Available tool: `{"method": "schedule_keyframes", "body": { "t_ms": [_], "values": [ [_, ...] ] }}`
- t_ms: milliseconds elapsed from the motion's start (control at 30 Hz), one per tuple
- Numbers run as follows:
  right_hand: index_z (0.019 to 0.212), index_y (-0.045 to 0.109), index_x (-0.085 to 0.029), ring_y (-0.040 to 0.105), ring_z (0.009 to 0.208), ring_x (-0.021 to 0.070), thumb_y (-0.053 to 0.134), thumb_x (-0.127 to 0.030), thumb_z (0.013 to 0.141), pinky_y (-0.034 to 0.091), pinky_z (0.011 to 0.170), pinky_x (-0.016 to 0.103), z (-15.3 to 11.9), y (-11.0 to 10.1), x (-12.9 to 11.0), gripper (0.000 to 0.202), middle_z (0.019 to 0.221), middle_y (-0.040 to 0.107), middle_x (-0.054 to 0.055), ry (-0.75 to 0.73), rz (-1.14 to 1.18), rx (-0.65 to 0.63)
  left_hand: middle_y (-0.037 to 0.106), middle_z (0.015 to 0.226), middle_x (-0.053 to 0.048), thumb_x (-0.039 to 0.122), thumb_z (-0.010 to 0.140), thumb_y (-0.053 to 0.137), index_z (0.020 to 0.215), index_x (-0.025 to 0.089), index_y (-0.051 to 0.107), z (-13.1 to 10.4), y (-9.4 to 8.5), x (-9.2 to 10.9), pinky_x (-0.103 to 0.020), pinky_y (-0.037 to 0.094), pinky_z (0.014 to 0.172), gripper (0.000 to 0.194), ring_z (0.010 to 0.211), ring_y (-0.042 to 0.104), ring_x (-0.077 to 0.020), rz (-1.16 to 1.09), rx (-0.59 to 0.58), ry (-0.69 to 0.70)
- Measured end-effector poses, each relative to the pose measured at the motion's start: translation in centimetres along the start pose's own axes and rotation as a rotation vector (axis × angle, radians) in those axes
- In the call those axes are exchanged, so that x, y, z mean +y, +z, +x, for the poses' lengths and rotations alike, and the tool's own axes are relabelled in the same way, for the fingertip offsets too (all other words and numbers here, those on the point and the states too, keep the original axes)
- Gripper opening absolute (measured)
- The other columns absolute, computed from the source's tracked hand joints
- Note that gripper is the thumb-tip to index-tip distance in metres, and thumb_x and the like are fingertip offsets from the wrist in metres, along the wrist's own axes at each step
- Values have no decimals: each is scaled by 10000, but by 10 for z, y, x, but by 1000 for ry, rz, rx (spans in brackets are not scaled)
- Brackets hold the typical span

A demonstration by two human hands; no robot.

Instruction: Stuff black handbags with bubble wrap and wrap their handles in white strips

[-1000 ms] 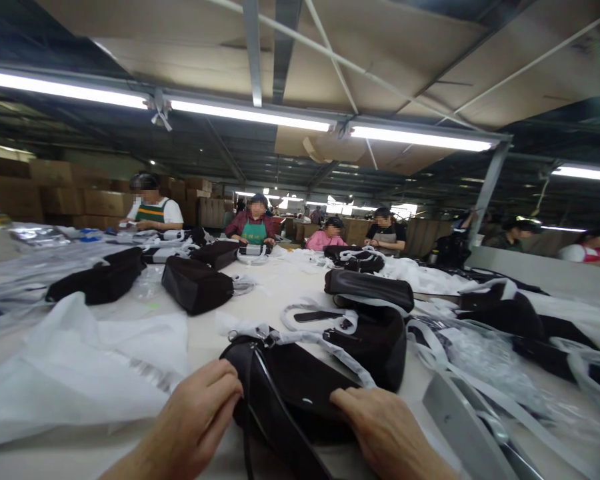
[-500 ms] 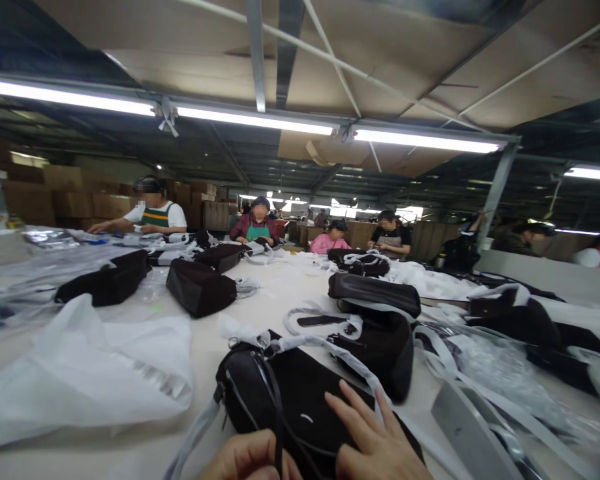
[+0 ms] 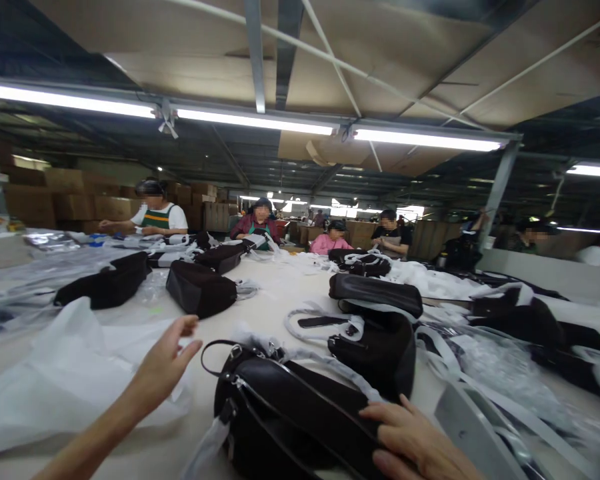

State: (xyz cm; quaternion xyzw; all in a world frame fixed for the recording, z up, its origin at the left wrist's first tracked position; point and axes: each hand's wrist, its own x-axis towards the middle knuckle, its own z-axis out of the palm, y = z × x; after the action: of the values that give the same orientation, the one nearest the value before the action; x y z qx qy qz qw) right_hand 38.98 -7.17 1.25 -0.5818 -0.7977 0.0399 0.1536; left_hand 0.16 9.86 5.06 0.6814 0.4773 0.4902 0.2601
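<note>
A black handbag (image 3: pixel 300 393) lies in front of me, its zipped top turned up and its near end cut off by the frame. Metal rings and a thin loop strap show at its left end, and wrapping covers the long strap (image 3: pixel 340 367). My right hand (image 3: pixel 410 433) rests on the bag's right side, fingers loosely bent and apart. To the left of the bag, my left hand (image 3: pixel 167 367) is raised with thumb and fingers apart, holding nothing visible. Behind and below it spreads a white wrapping sheet (image 3: pixel 70 373).
Another black bag (image 3: pixel 380 347) stands just behind mine, touching or nearly so. More black bags (image 3: pixel 200 287) lie farther off. At right are a grey box-like holder (image 3: pixel 470 433) and clear plastic wrap (image 3: pixel 505 367). Several co-workers, one in a green apron (image 3: pixel 157 217), sit across the table.
My left hand has let go of the thin strap and moved up and left. The handbag has turned so its zipped top shows more. My right hand has shifted right and down.
</note>
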Motion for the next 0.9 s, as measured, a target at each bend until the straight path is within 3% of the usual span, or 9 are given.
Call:
{"method": "schedule_keyframes", "body": {
  "t_ms": [67, 100, 200, 267, 433, 567, 700, 800, 900],
  "values": [
    [941, 732, -278, 638, 1192, 318, 519, -280, 968, 230, 1117, 739, 8, -7, -6, 215, 1238, 705, 82, 60, 83, -22, 672, 1052, -104, 383, 834, 592, 983, 230, 657, -24, 11, 18, -410, 475, 908, 223, 1028, 609, -303, 189, 147, 392],
    [934, 736, -275, 635, 1192, 305, 512, -276, 973, 197, 1134, 728, 13, -13, -10, 227, 1236, 700, 83, 66, 106, -36, 678, 1065, -102, 330, 886, 544, 1014, 244, 665, -38, 18, 30, -385, 475, 922, 196, 1029, 616, -285, 235, 66, 567],
    [865, 731, -244, 503, 1345, 311, 515, -238, 966, 134, 1163, 694, 26, -34, -23, 239, 1353, 625, 89, 53, 135, -65, 720, 995, -68, 192, 951, 452, 1050, 261, 671, -72, 46, 64, -314, 500, 848, 250, 915, 649, -229, 347, -563, 885],
    [846, 732, -231, 366, 1446, 315, 493, -254, 978, 137, 1172, 671, 32, -48, -35, 274, 1452, 551, 88, 53, 155, -106, 726, 967, -64, 175, 909, 565, 977, 222, 661, -83, 66, 75, -318, 508, 812, 126, 878, 647, -231, 468, -773, 940],
    [989, 779, -162, 202, 1485, 441, 774, -585, 741, -3, 1161, 700, 33, -44, -62, 490, 1515, 450, 232, 94, -47, -217, 707, 861, -27, 198, 887, 674, 809, 189, 631, -82, 91, 59, -297, 474, 678, 89, 760, 618, -189, 635, -689, 932],
    [1018, 760, -108, 143, 1491, 455, 832, -365, 705, -33, 1157, 710, 26, -15, -64, 411, 1556, 350, 256, 90, -44, -330, 714, 802, -19, 186, 852, 707, 758, 183, 652, -89, 83, 41, -281, 483, 674, 108, 717, 628, -178, 695, -709, 850],
    [930, 733, -169, 408, 1411, 366, 750, -235, 750, 251, 1188, 567, 30, -36, -70, 192, 1491, 514, 149, 121, 415, -247, 747, 943, -56, 154, 846, 648, 998, 186, 681, -94, 76, 44, -298, 551, 771, 159, 832, 689, -222, 673, -703, 766],
    [958, 719, -175, 695, 1046, 290, 715, -484, 811, 523, 957, 439, 47, -77, -77, 342, 1197, 716, 119, 169, 1011, -222, 706, 1192, -102, 91, 875, 499, 1323, 192, 542, -82, 73, 50, -344, 571, 889, 461, 1020, 693, -245, 562, -612, 736],
    [1136, 698, -205, 724, 965, 257, 539, -736, 850, 563, 863, 397, 63, -98, -80, 624, 1119, 745, 104, 80, 1508, -264, 576, 1408, -153, 98, 894, 411, 1498, 190, 350, -62, 72, 46, -382, 551, 977, 614, 1128, 663, -239, 409, -431, 660]
  ]
}}
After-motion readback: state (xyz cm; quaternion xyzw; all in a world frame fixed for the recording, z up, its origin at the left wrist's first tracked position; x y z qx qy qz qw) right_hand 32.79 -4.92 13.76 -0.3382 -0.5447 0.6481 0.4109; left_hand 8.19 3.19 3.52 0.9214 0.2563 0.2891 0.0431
